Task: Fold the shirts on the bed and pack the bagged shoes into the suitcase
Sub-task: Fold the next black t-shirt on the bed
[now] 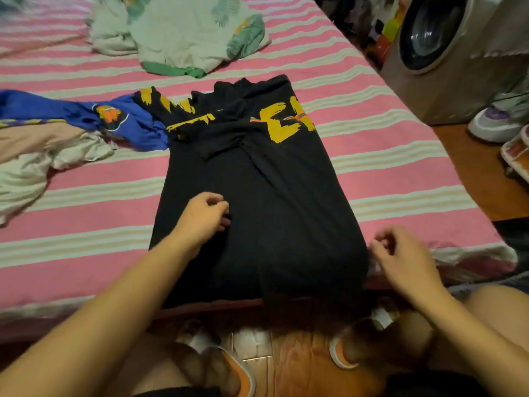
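A black shirt (257, 179) with yellow lettering lies lengthwise on the pink striped bed (386, 156), its sides folded in and its hem hanging over the near edge. My left hand (204, 217) sits on the shirt's lower left part, with curled fingers and thumb pinching a bit of the fabric. My right hand (400, 253) hovers just right of the shirt's lower right edge, fingers loosely curled, holding nothing. A blue shirt (86, 113) with a cartoon print lies crumpled to the left, touching the black one. No suitcase or bagged shoes are in view.
A pale leaf-print garment (183, 32) lies at the far end of the bed. Beige and white clothes (37, 156) are heaped at the left edge. A washing machine (446, 47) and sneakers (495, 121) stand on the wooden floor to the right. My feet in orange shoes (237, 371) are below.
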`<action>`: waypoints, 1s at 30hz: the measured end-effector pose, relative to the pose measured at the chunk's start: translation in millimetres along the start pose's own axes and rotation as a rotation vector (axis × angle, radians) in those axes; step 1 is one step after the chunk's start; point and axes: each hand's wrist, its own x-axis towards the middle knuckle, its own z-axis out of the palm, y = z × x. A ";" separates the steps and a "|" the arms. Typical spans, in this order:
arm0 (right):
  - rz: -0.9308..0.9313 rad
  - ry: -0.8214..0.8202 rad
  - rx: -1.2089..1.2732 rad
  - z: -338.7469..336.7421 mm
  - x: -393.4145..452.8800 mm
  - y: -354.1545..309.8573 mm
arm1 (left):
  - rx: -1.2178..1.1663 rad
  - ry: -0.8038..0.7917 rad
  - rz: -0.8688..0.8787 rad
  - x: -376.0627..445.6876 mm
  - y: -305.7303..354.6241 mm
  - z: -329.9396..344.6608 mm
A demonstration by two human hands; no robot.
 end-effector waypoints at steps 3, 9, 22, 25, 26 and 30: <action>0.171 -0.055 0.104 8.1 3.8 7.8 | 0.121 -0.027 0.029 -62.4 -33.7 14.2; 0.160 -0.143 0.161 18.3 -6.3 -8.4 | 0.406 -0.009 0.077 -102.6 -52.7 52.2; -0.144 -0.032 -0.056 -14.7 33.5 -17.5 | 0.580 0.130 0.109 -94.5 -16.9 32.0; -0.323 -0.147 -0.155 -27.7 97.1 -63.5 | 0.605 0.201 0.178 -48.5 24.8 3.1; -0.367 -0.167 -0.198 -27.4 121.3 -78.6 | 0.590 0.207 0.181 -27.2 36.2 -4.6; -0.490 -0.123 -0.321 -10.3 224.4 -131.3 | 0.458 0.267 0.113 68.8 64.9 -23.3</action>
